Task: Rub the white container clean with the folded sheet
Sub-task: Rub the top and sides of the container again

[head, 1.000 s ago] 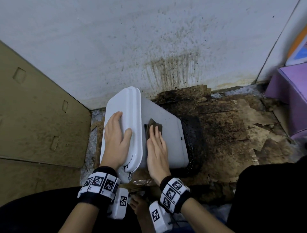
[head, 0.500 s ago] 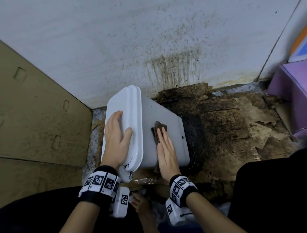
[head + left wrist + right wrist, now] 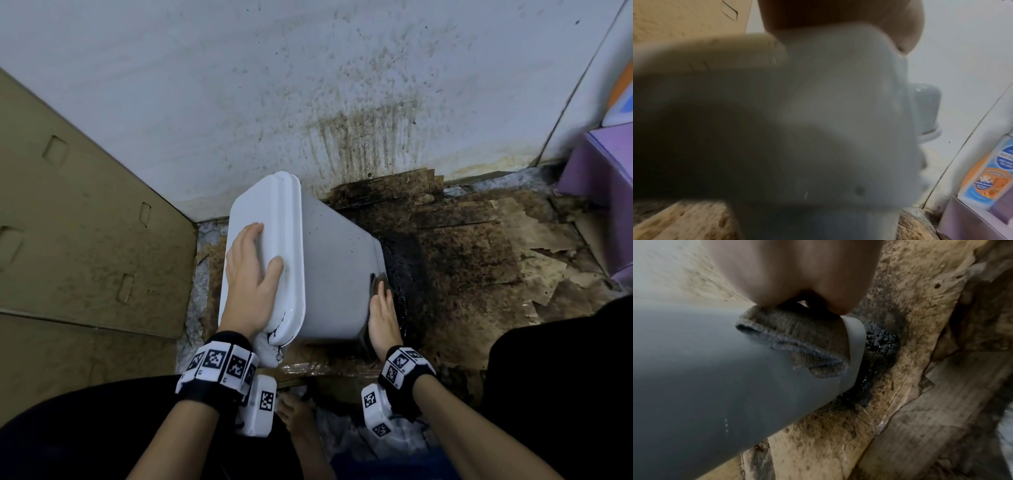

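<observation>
The white container [image 3: 337,267] lies on its side on the dirty floor, lid end to the left. My left hand [image 3: 251,281] rests flat on the lid, thumb spread onto the lid's rim. My right hand [image 3: 382,308] presses the folded brown sheet [image 3: 376,282] with straight fingers against the container's side, right at its bottom edge. The right wrist view shows the ribbed folded sheet [image 3: 803,344] under my fingers [image 3: 797,272] on the grey-white wall [image 3: 715,369]. The left wrist view is filled by the blurred container [image 3: 818,113].
A stained wall [image 3: 342,102] stands close behind. A cardboard panel [image 3: 85,222] closes the left side. Soiled, torn cardboard [image 3: 479,260] covers the floor, with a wet black patch [image 3: 407,274] by the container's bottom. A purple box [image 3: 603,178] sits at the right. A bare foot [image 3: 294,411] lies below.
My right hand has slid the folded sheet from the middle of the container's side to its right-hand bottom edge. The left hand stays on the lid.
</observation>
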### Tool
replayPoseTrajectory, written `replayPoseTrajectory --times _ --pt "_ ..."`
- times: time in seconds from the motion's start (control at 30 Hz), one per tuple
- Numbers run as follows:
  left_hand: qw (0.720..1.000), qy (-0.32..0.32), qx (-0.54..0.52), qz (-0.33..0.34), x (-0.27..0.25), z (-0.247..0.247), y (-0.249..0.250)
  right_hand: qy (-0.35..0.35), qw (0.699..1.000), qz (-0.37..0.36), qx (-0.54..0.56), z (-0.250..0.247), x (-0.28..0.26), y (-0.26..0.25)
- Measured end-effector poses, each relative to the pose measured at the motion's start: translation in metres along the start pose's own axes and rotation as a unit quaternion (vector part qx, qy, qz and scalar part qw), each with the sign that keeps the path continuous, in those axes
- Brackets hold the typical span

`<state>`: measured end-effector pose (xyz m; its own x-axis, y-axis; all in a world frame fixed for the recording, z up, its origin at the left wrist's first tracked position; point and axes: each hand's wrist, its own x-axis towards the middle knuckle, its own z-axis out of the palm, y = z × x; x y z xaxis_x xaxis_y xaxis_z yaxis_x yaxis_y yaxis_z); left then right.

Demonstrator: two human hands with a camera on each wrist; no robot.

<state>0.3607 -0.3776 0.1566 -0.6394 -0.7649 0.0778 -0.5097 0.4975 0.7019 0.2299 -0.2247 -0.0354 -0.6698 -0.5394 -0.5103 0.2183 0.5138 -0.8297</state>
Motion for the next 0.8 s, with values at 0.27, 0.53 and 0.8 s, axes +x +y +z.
replayPoseTrajectory --times 0.27,0.53,0.8 --pt "1.0 0.002 -0.001 0.007 -0.001 0.0 -0.001 0.019 1.0 0.004 0.023 0.004 -0.017 0.015" --pt "1.0 0.005 0.0 0.005 0.0 -0.001 -0.002 0.045 0.998 0.022 0.034 0.01 -0.012 0.012" --pt "1.0 0.003 0.002 0.004 0.0 0.002 0.002 0.037 0.999 0.007 0.03 0.006 0.007 0.013"
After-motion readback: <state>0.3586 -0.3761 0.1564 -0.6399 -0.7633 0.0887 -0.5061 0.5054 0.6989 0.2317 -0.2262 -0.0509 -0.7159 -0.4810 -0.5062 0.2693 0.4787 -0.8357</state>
